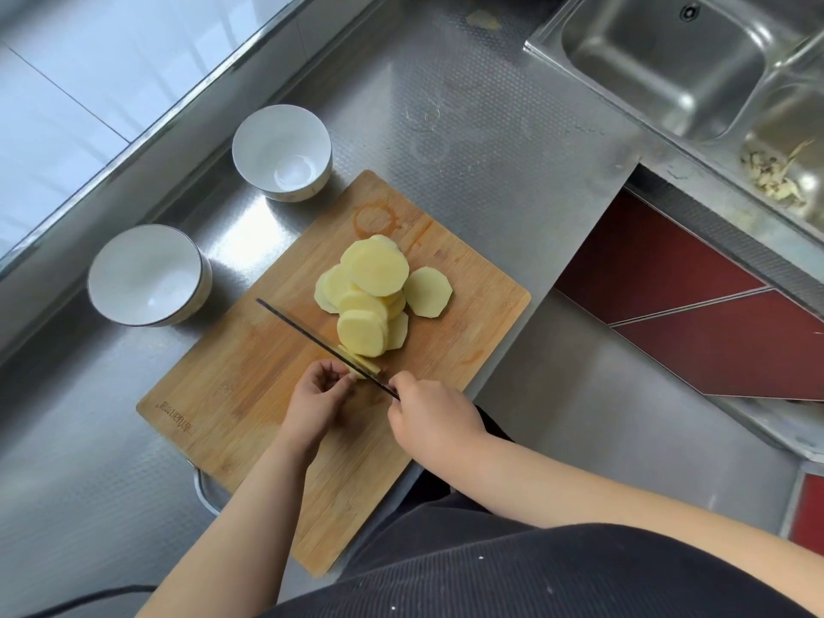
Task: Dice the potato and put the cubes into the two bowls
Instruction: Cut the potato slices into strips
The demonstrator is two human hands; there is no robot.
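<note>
Gripping the knife in right hand, left hand fingers curled, pinching potato piece on cutting board

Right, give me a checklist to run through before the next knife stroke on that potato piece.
1. Right hand grips the knife: ok.
2. Left hand steadies the potato piece under the blade: ok.
3. Left fingertips back from the edge: cannot tell, they sit very close.
4. Cutting board fully supported: not ok, its near corner overhangs the counter.
5. Both bowls, far and near, empty and within reach: ok.
6. Potato slices stacked beyond the blade: ok.
</note>
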